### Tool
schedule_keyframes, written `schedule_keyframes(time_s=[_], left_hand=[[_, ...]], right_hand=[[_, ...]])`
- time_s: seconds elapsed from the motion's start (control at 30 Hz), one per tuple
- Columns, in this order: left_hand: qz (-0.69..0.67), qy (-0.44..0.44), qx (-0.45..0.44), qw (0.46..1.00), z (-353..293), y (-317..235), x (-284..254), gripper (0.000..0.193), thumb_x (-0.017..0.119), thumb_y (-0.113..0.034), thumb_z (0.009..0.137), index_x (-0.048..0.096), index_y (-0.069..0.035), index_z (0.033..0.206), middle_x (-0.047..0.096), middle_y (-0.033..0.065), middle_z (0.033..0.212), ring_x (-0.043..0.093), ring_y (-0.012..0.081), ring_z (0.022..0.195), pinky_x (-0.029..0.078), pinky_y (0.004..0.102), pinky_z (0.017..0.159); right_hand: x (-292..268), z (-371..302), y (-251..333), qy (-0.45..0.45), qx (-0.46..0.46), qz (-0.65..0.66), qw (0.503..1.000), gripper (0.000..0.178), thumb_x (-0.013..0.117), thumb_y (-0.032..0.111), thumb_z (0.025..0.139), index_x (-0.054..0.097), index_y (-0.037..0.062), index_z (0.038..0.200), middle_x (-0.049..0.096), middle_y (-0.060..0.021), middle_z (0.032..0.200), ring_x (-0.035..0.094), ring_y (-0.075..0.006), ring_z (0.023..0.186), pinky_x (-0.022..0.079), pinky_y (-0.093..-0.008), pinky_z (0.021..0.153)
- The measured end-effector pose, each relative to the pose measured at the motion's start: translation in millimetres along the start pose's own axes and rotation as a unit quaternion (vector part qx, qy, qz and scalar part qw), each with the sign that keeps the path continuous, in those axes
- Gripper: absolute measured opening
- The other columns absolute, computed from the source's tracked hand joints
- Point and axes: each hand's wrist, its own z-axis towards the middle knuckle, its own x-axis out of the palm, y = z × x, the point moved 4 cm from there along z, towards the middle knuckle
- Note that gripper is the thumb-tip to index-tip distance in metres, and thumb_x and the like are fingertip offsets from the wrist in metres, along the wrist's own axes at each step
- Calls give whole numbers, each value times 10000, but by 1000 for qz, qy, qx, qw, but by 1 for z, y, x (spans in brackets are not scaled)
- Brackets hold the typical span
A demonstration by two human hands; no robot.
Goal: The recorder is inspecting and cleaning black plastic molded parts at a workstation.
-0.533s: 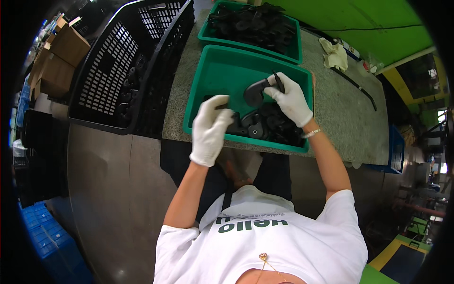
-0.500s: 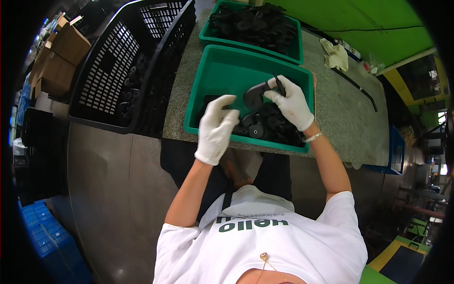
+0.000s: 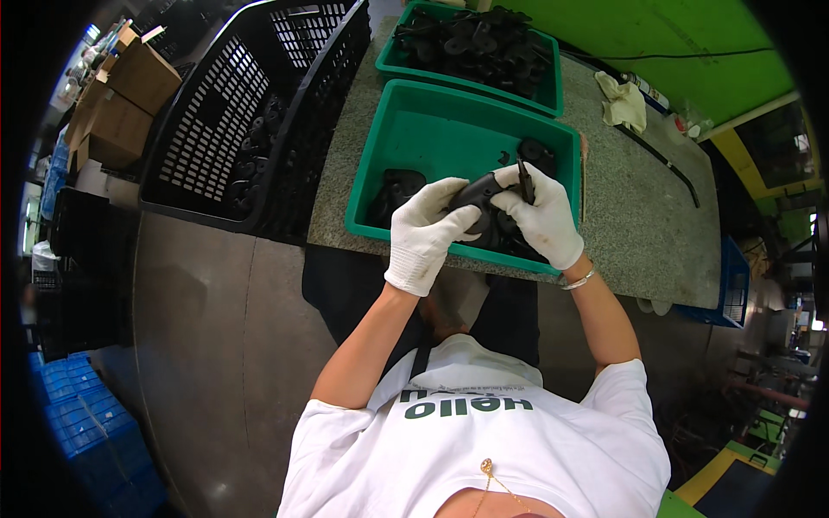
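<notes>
Over the near deep-green rectangular plastic tray (image 3: 458, 125), set on the grey speckled bench (image 3: 648, 211), holding one curved, matte-black moulded part (image 3: 475, 192) above the tray's front half. With the left white-gloved grip (image 3: 426, 229), pinched narrowly about the part's body. With the right white-gloved grip (image 3: 548, 220), closed round a slim black pen-like tool (image 3: 524, 181) standing nearly upright, close to the part's right-hand end. Impossible to tell whether the tool's tip meets the part: too dark and too covered by glove.

Judging by the paired hold, probably busy working over a single piece, steadied at left and tended at right. For the next move, seems wise to hold the left pinch firm, turn the part until the wanted edge faces the tool, and guide the point clear of the gloves.

Inside the same tray, more loose black moulded pieces (image 3: 399, 190), plus a small black scrap (image 3: 503, 158) on the green floor. Just behind, a second deep-green plastic tray (image 3: 557, 82), heaped with similar dark pieces (image 3: 475, 47). Left of the bench, a black slotted plastic crate (image 3: 203, 104) with black pieces low inside.
</notes>
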Motion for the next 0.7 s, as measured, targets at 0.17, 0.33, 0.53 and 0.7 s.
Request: schedule_keyframes(time_s=[0.17, 0.33, 0.53, 0.7], left_hand=[[-73, -7, -65, 995, 2, 4, -7, 279, 580, -32, 906, 575, 96, 1154, 629, 122, 944, 667, 187, 850, 617, 319, 698], [-72, 7, -88, 993, -1, 6, 0, 361, 570, -28, 907, 498, 92, 1240, 596, 163, 1110, 650, 209, 937, 603, 358, 793], [-51, 41, -77, 995, -2, 12, 9, 495, 633, 43, 817, 460, 87, 1279, 574, 165, 1160, 627, 212, 1000, 587, 365, 846], [-71, 31, -71, 995, -1, 18, 11, 495, 630, 38, 819, 456, 89, 1280, 560, 169, 1177, 614, 212, 1028, 576, 377, 870]], right_hand=[[-1, -1, -13, -1, -37, 90, 995, 166, 666, 0, 810, 619, -2, 969, 624, -13, 808, 563, -76, 750, 479, -242, 697], [-4, -2, -9, -8, -9, 75, 997, 139, 655, 0, 830, 620, 4, 965, 623, -8, 836, 558, -70, 775, 482, -241, 719], [-1, -4, -21, -7, 9, 142, 990, 126, 645, 19, 855, 620, 3, 978, 624, -2, 860, 554, -66, 786, 476, -232, 713], [-2, -5, -25, -15, 28, 149, 988, 135, 647, 28, 857, 622, 4, 988, 625, -3, 861, 558, -69, 786, 478, -234, 717]])
